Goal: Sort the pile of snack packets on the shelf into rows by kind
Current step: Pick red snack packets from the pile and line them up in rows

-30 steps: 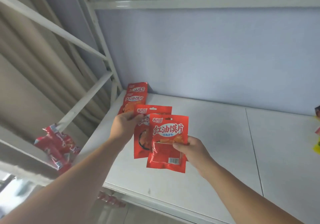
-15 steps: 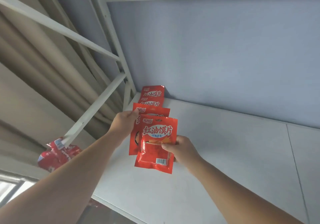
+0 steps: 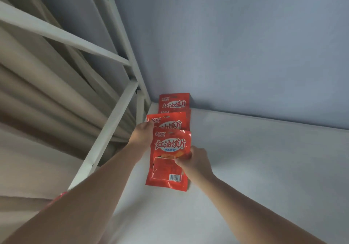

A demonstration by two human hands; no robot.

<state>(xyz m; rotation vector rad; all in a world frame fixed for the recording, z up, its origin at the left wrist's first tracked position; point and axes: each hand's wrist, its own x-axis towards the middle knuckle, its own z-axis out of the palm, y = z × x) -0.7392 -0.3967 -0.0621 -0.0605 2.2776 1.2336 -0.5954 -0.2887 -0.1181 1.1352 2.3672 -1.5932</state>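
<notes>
Head view: white shelf (image 3: 264,168) is seen with same-print red snack packets overlapped in a row running to its far-left corner. Near packet (image 3: 168,170) is pinched at its right edge by the right hand (image 3: 195,161), thumb on the front. Second packet (image 3: 169,123), partly covered by the near one, is pinched at its top-left corner by the left hand (image 3: 142,136). Two far packets (image 3: 174,101) are set at the foot of the blue-grey wall (image 3: 245,45), just beside the white shelf frame (image 3: 113,122). Beige curtain (image 3: 37,96) is seen at left.
</notes>
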